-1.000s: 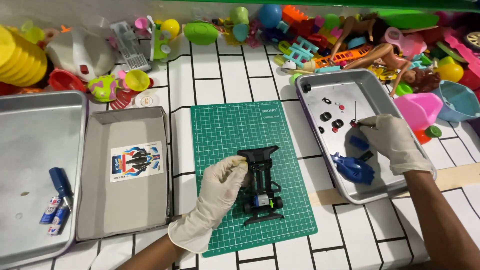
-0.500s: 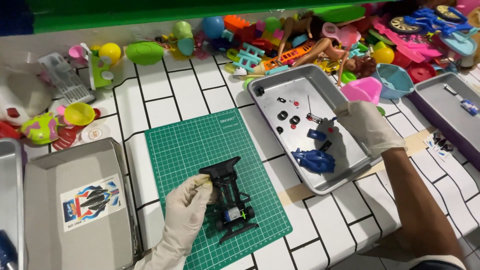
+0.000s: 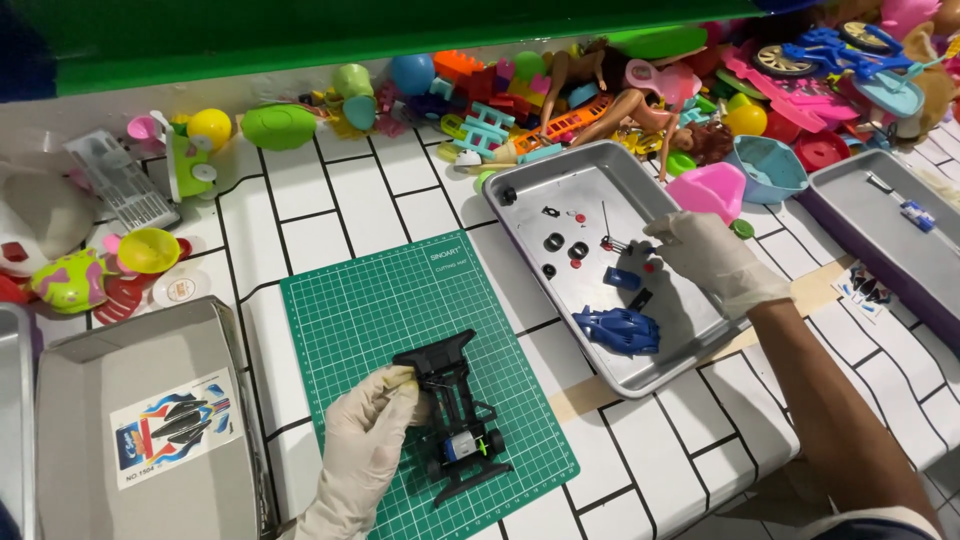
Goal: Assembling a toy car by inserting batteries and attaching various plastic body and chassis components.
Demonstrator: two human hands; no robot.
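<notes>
While the far left tray (image 3: 12, 420) is cut off by the picture edge, the tray next to it (image 3: 70, 400) shows fully and holds only a sticker sheet (image 3: 172, 428) with car drawings. At 12 o'clock from this tray lie a yellow bowl (image 3: 148, 249) and a green and pink toy (image 3: 68, 280).

The left hand (image 3: 365, 445), in a pale glove, pinches the left side of the black toy car chassis (image 3: 455, 415) between thumb and fingers. The chassis lies on the green cutting mat (image 3: 420, 350), in its lower part; the small motor in it is hard to make out.

At 2 o'clock from the mat stands the middle metal tray (image 3: 520, 200). It contains a blue car body (image 3: 620, 328), black wheels (image 3: 555, 241), red small parts and a thin rod. The right hand (image 3: 715, 255), also gloved, is inside this tray with the fingertips closed on something tiny; I cannot tell what it is, because the fingers hide it.

Behind the trays a heap of colourful plastic toys (image 3: 560, 90) runs along the wall, with a pink funnel (image 3: 712, 190) touching the tray rim. At the right edge another tray (image 3: 870, 215) is partly cut off.
</notes>
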